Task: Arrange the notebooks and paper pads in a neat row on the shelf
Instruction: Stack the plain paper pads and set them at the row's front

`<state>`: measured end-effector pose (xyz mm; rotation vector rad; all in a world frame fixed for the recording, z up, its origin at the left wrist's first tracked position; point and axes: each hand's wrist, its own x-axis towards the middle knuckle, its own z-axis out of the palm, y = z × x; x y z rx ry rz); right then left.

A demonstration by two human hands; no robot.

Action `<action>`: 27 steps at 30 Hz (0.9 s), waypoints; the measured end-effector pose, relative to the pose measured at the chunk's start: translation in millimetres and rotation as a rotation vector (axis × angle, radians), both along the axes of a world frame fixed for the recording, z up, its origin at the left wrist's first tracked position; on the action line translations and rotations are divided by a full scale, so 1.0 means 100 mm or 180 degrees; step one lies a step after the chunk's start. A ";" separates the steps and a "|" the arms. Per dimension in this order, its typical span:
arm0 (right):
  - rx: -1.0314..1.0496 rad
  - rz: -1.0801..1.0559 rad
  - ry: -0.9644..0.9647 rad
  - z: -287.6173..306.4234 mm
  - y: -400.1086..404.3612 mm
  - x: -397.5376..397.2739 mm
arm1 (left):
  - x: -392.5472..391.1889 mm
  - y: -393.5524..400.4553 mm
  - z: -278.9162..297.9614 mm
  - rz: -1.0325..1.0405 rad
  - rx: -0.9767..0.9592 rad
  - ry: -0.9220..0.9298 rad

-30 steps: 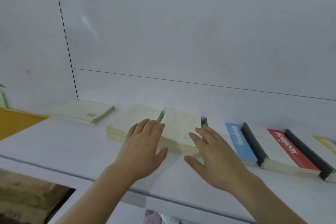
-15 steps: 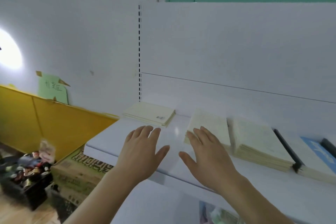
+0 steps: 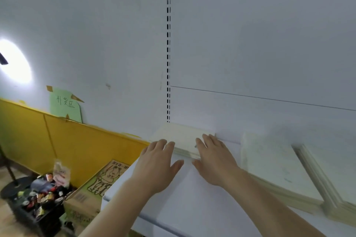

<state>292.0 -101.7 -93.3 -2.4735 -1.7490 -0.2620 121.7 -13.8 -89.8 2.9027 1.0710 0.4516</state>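
Observation:
A small cream stack of paper pads (image 3: 181,136) lies at the far left end of the white shelf (image 3: 192,198), against the back panel. My left hand (image 3: 157,163) is flat with straight fingers, its fingertips at the stack's front left edge. Fingers straight, my right hand (image 3: 213,158) lies on the stack's right part. A larger cream stack of pads (image 3: 269,163) sits to the right, and another cream stack (image 3: 335,171) lies beside it at the frame's right edge.
Left of the shelf stands a yellow board (image 3: 67,140) with a green paper note (image 3: 65,105) taped to the wall. Below sit a printed cardboard box (image 3: 98,183) and a black crate of small bottles (image 3: 38,200). A slotted upright (image 3: 168,59) marks the shelf's left end.
The view has swung left. Both hands moved from the middle cream stacks leftward to the small stack at the shelf's left end; the colored notebooks have left the view.

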 end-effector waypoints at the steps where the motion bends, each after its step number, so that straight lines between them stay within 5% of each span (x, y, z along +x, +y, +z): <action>1: -0.0063 -0.0007 0.0009 -0.03 0.08 0.03 | 0.03 0.08 -0.02 -0.0029 -0.0024 0.0032; 9: 0.0155 0.0098 -0.0333 -0.03 0.32 0.12 | 0.15 0.59 -0.14 -0.0356 0.0107 0.0108; 16: 0.1576 -0.0478 0.0032 0.43 0.04 -0.11 | 0.11 0.78 0.06 -0.0677 0.0102 -0.1741; 19: 0.2310 -0.0648 0.0500 0.57 -0.06 -0.30 | 0.06 0.77 0.12 -0.0674 -0.0762 -0.2066; 22: 0.2701 -0.0829 0.1636 0.59 -0.05 -0.48 | 0.09 0.71 0.16 -0.0686 -0.2464 -0.2128; 25: 0.2991 -0.0968 0.2819 0.52 -0.02 -0.63 | 0.07 0.72 0.14 -0.0770 -0.4349 -0.2957; 27: 0.3052 -0.0979 0.3350 0.49 0.01 -0.70 | 0.03 0.75 0.15 -0.0739 -0.4732 -0.3481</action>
